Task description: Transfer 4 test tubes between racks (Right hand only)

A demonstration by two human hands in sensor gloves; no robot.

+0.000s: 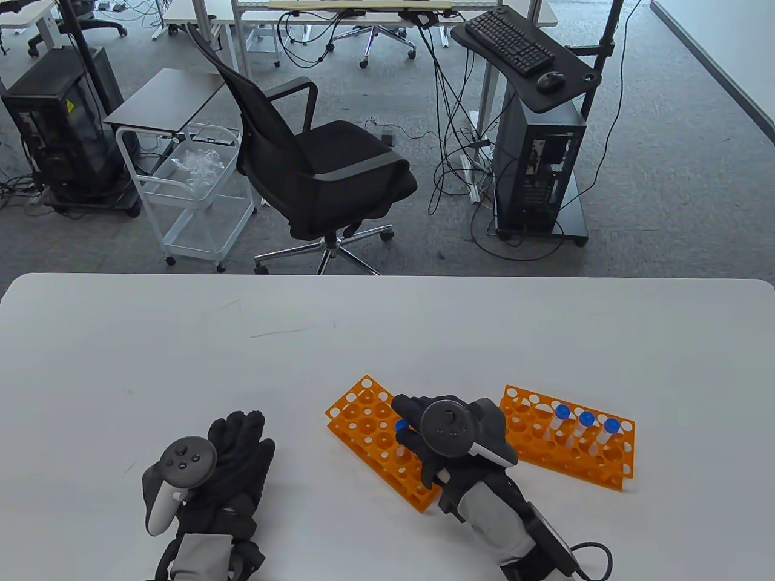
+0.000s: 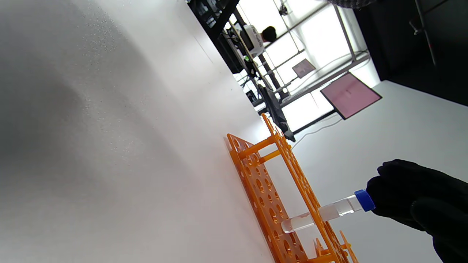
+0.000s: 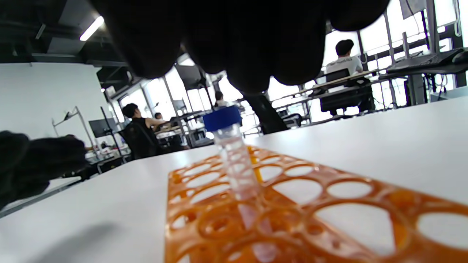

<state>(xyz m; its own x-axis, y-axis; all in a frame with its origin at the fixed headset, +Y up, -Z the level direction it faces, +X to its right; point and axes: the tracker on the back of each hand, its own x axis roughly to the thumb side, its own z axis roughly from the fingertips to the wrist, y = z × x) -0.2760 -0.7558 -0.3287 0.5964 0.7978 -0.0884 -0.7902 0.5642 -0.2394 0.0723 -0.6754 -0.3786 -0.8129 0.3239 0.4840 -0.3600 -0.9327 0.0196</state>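
Note:
Two orange racks lie on the white table. The left rack (image 1: 363,417) holds one clear tube with a blue cap (image 1: 401,427), standing in a hole. My right hand (image 1: 424,423) hovers over it, fingers curled just above the cap. In the right wrist view the fingers (image 3: 234,44) hang above the tube (image 3: 228,146) with a small gap, not gripping it. In the left wrist view the cap (image 2: 364,200) sits right beside the gloved fingers (image 2: 413,197). The right rack (image 1: 605,466) holds three blue-capped tubes (image 1: 585,423). My left hand (image 1: 242,430) rests flat on the table, empty.
The two racks lie angled, about a hand's width apart. The table's far edge (image 1: 387,277) faces an office chair (image 1: 321,175) and a white cart (image 1: 194,200). My left hand shows at the left edge of the right wrist view (image 3: 33,160).

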